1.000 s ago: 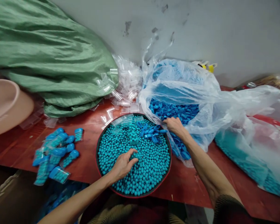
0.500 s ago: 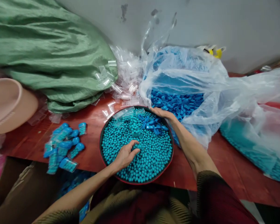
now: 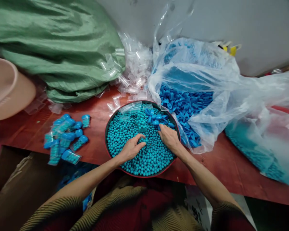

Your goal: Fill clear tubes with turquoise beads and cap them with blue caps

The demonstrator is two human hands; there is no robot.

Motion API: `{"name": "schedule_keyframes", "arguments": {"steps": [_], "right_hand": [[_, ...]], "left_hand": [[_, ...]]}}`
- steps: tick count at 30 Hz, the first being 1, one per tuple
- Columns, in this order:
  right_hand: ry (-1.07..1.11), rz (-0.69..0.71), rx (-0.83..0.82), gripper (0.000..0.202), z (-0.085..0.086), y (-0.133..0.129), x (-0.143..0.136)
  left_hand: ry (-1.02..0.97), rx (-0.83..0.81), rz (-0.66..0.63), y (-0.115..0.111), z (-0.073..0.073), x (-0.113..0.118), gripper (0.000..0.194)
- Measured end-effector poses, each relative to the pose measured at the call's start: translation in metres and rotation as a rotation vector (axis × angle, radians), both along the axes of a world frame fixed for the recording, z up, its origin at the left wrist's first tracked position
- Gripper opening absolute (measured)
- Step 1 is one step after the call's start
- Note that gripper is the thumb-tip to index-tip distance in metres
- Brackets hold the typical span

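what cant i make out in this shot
All in the head view:
Left hand: whether it pinches anything; its fingers and the beads obscure this.
Right hand: whether it grips one of the blue caps; the hand itself hides that.
Green sack: contents, hidden by cloth.
Pinkish basin: left side, cut off by the left edge.

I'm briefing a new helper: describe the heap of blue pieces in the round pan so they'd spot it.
On the red table, find the round pan of turquoise beads. Toward its far right edge, beside the right hand, lies the heap of blue pieces: deeper blue and longer than the round beads around it.
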State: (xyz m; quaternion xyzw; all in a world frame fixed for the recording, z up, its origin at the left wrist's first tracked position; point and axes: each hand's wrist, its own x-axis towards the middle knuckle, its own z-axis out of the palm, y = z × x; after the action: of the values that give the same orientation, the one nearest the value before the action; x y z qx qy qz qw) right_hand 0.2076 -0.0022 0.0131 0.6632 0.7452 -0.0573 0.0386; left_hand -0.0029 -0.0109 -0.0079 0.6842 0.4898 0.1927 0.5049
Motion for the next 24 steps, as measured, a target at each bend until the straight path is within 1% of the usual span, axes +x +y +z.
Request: {"name": "schedule_keyframes", "arguments": {"steps": [2,4,6,9,11,14,16,20,24], "right_hand": [[0.018,0.035,0.045,0.031,-0.001,-0.005,-0.007],[0.005,0.066,0.057,0.034,0.002,-0.009,-0.011],[-0.053,0.109,0.007,0.033,0.006,-0.012,-0.016],[-0.121,0.215,-0.124,0.037,0.006,-0.014,-0.025],[-0.130,0.285,-0.184,0.040,0.006,-0.012,-0.029],[-0.145,0.328,-0.226,0.034,0.008,-0.004,-0.028],[-0.159,0.333,-0.195,0.031,0.011,0.002,-0.021],[-0.184,0.347,-0.051,0.029,0.010,0.012,-0.002],[-0.193,0.367,-0.027,0.029,0.005,0.013,0.008]], "left_hand": [[-0.011,0.013,-0.006,0.000,0.000,0.000,0.030],[-0.024,0.028,-0.008,-0.001,0.000,-0.001,0.029],[-0.031,0.045,-0.002,-0.001,0.000,-0.001,0.029],[-0.023,0.053,0.000,-0.001,0.000,-0.001,0.029],[-0.020,0.047,-0.010,0.000,0.001,-0.002,0.028],[-0.037,0.044,-0.033,0.000,0.002,-0.003,0.027],[-0.053,0.039,-0.039,-0.001,0.004,-0.003,0.027],[-0.072,0.035,-0.036,-0.004,0.007,-0.004,0.029],[-0.089,-0.020,-0.019,-0.004,0.009,-0.003,0.029]]}}
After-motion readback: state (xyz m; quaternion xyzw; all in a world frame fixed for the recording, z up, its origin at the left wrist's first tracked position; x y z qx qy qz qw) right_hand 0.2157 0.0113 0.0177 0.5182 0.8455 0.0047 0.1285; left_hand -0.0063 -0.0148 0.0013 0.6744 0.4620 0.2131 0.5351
